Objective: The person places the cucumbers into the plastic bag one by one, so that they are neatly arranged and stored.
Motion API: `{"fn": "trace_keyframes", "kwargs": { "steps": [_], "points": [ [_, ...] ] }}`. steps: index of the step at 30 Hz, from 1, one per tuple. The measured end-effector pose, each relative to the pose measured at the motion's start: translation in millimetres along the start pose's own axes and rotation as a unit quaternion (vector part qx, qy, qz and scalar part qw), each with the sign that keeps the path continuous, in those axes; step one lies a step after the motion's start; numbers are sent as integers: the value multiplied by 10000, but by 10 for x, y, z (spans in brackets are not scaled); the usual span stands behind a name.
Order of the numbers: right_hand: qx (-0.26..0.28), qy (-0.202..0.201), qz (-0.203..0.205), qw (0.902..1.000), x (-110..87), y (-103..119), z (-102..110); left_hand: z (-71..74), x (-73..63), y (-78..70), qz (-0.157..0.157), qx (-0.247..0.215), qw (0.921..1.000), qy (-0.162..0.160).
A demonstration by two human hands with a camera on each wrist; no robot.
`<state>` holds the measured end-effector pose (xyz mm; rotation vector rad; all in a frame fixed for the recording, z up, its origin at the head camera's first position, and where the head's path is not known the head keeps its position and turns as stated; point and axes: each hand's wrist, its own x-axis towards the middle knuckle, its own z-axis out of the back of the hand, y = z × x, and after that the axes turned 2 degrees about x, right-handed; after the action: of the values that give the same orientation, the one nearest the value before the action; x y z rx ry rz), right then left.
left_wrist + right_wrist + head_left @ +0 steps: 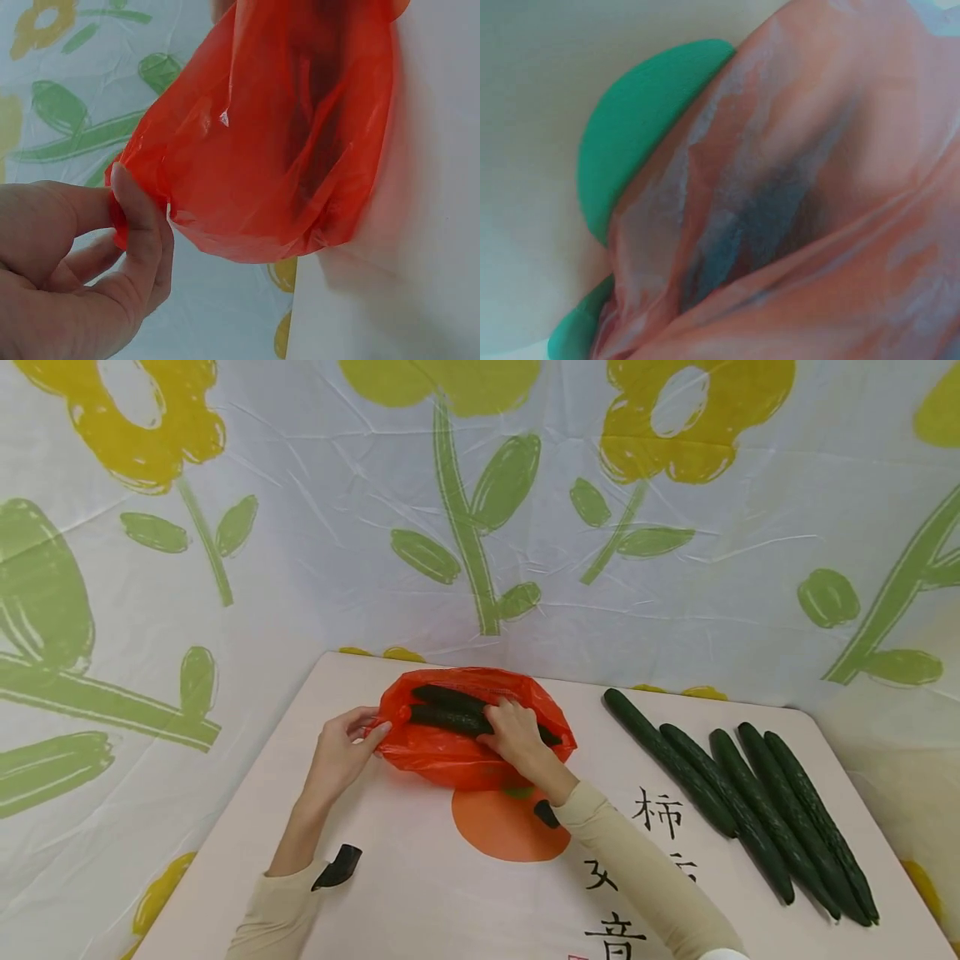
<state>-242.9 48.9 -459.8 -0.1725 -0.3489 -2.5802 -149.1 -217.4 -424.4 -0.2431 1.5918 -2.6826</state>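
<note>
A red plastic bag (442, 764) lies with its mouth spread on the table, and dark green cucumbers (448, 718) show inside it. My left hand (337, 756) pinches the bag's left edge between thumb and fingers; the left wrist view shows the gathered red plastic (120, 217) in that pinch. Reaching into the bag from the right, my right hand (517, 735) grips a cucumber, its fingers bent over the top and part of the cucumber covered. In the right wrist view the bag (840, 202) fills most of the picture, a dark shape showing through; the hand is hidden there.
Several long cucumbers (780, 818) lie side by side, slanting, on the right of the table (405, 877). The tabletop carries a printed orange fruit (487, 835) and black characters. A flower-patterned cloth (315, 527) hangs behind and to the left.
</note>
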Motion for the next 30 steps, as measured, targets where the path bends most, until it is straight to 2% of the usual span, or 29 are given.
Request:
{"fn": "trace_keyframes", "kwargs": {
  "steps": [8,15,21,30],
  "points": [
    [613,285,2,9977,-130,-85,134,-74,24,37,203,292,9994,-23],
    [804,327,74,9962,-260,-188,211,-127,50,49,211,307,9993,-34],
    [955,626,100,9934,-360,-251,304,-143,54,57,179,314,9993,-64],
    [1168,860,134,9893,-506,-287,445,-144,55,46,194,341,9992,-76]
  ]
}}
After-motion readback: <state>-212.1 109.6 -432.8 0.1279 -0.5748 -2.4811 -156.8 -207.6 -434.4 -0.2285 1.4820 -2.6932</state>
